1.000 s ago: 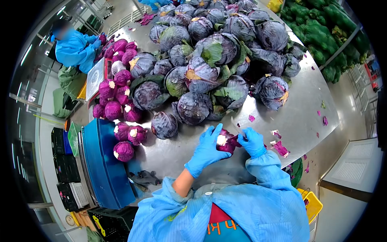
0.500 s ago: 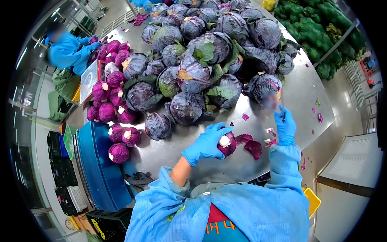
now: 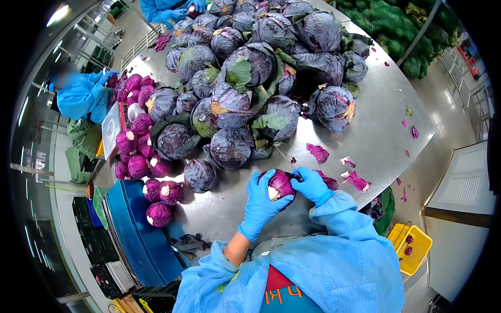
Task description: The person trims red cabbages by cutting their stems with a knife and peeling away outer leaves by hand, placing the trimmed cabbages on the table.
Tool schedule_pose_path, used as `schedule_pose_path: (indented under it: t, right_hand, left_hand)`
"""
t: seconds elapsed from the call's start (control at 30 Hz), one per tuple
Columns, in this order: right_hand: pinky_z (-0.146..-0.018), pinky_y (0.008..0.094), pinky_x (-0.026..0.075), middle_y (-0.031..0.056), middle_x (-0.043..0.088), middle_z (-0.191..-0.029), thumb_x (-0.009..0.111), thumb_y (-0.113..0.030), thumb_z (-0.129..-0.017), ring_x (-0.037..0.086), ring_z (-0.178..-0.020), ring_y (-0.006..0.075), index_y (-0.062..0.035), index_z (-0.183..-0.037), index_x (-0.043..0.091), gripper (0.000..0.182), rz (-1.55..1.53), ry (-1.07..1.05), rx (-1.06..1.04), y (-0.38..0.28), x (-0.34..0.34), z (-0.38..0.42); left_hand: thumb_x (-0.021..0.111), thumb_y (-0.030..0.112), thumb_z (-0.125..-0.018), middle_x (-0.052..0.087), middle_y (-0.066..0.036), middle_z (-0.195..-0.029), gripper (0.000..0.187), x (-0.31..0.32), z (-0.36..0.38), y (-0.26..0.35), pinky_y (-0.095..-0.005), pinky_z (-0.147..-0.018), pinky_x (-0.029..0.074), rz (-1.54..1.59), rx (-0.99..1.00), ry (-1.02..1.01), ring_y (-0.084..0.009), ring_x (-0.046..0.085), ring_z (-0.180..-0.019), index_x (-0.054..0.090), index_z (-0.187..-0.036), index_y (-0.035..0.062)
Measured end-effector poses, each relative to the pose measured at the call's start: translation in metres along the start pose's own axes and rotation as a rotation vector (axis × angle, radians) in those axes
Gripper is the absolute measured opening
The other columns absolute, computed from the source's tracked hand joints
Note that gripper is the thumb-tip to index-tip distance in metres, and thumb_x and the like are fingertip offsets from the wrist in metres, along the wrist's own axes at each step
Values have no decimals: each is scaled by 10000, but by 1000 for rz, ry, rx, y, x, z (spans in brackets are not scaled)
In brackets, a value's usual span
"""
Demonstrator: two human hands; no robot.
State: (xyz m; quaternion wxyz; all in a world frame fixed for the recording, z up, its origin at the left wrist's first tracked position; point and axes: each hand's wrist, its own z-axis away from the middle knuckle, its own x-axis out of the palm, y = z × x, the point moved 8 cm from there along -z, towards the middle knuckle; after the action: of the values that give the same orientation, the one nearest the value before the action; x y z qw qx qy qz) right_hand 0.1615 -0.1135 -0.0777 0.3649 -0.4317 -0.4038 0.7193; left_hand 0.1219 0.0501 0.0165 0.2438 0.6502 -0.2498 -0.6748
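Observation:
My left hand (image 3: 260,202), in a blue glove, grips a trimmed red cabbage (image 3: 282,183) with its pale cut stem facing down-left. My right hand (image 3: 313,187), also gloved, is closed at the cabbage's right side, its fingers against it. From that hand a thin knife (image 3: 283,154) sticks out up-left past the cabbage; its handle is hidden in the fingers. Torn purple leaves (image 3: 358,181) lie just to the right. Close by on the left sits an untrimmed red cabbage (image 3: 200,176).
A big heap of untrimmed red cabbages (image 3: 229,148) covers the steel table (image 3: 394,112). Trimmed heads (image 3: 138,167) line its left side, beside a blue bin (image 3: 136,224). A yellow basket (image 3: 417,255) stands low right. Two co-workers in blue (image 3: 81,99) work across the table.
My right hand has come down and left from beside the heap to the cabbage in my left hand. The cabbage has shifted slightly left, and the whole view has turned a little.

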Motion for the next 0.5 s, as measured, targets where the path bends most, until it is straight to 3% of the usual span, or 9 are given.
schedule_pose_path:
  t: [0.03,0.07,0.13,0.27,0.3,0.37,0.47,0.5]
  right_hand:
    - [-690,400,505,133,663,-888,650,-256,-849,643,-769,311,-70,-1020,624,254,219,61,-22,-4,-4,0]
    - [-710,442,494,185,642,-893,640,-267,-830,626,-806,380,-82,-948,614,220,194,133,-23,-5,-12,5]
    - [-706,416,505,163,651,-893,664,-247,-810,640,-790,342,-92,-967,632,223,331,259,-31,27,-26,6]
    - [-707,437,508,154,634,-895,640,-233,-818,628,-803,363,-104,-959,621,192,604,406,36,74,-83,38]
    - [-709,447,507,158,618,-897,625,-248,-826,619,-819,372,-100,-950,604,195,658,431,30,83,-101,49]
    - [-714,434,510,150,589,-978,641,-207,-804,607,-868,360,-112,-1084,607,297,839,502,-28,115,-135,66]
    - [-772,390,498,155,520,-1080,613,-41,-782,569,-949,330,-122,-1311,536,541,634,615,56,63,-157,84]
    - [-777,361,497,152,530,-1078,593,-28,-807,578,-954,298,-112,-1329,523,533,595,638,-109,37,-147,83]
  left_hand:
    - [876,369,-629,425,-223,-1336,870,0,0,-6,-440,-1038,391,85,-16,10,-376,441,-1236,456,-1326,61]
    - [880,356,-630,433,-204,-1329,868,1,0,-18,-422,-1034,398,169,-36,21,-345,459,-1221,456,-1322,50]
    - [888,293,-639,458,-141,-1316,850,4,2,-53,-357,-1029,410,441,-118,89,-239,496,-1176,453,-1317,21]
    - [851,204,-687,496,-127,-1301,797,12,12,-126,-369,-1011,439,1172,-557,65,-224,512,-1165,439,-1361,93]
    - [848,204,-691,497,-120,-1301,797,10,15,-131,-374,-1010,440,1256,-567,77,-222,515,-1161,438,-1366,100]
    - [842,206,-697,498,-105,-1300,796,9,18,-135,-385,-1008,444,1433,-580,93,-217,520,-1151,434,-1375,116]
    - [851,237,-687,497,-104,-1311,834,2,7,-119,-369,-1031,422,1082,-398,-39,-235,510,-1177,418,-1384,84]
    - [852,242,-685,498,-108,-1312,843,-1,2,-108,-367,-1037,415,928,-310,-93,-241,509,-1182,414,-1386,76]
